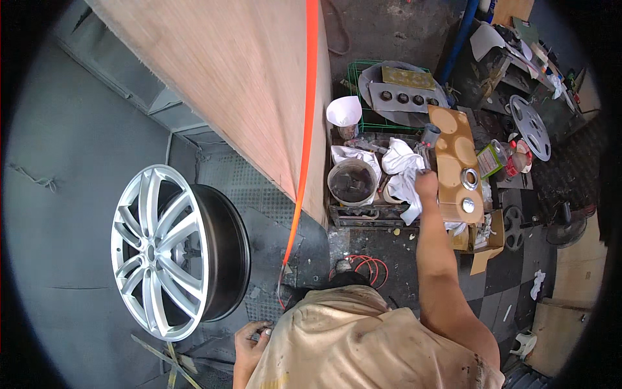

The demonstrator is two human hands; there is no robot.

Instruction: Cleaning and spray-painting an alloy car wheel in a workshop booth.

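My right hand (426, 185) reaches out over a low crate and is closed on the edge of a crumpled white cloth (405, 187). Just beyond the hand stands a small grey cup (430, 135). Left of the cloth is a round tub (354, 183) with dark contents. My left hand (251, 338) is low beside my body, fingers curled together; what they hold, if anything, cannot be made out. A silver multi-spoke wheel rim (159, 249) with a dark barrel stands upright to the left, apart from both hands.
A wooden panel (240, 78) divides the space, with an orange hose (308, 117) running down past it. Cardboard with round marks (453, 152) carries metal rings. A cardboard box (489, 236), bottles (515, 162), a hubcap (530, 128) and a fan (567, 223) lie right.
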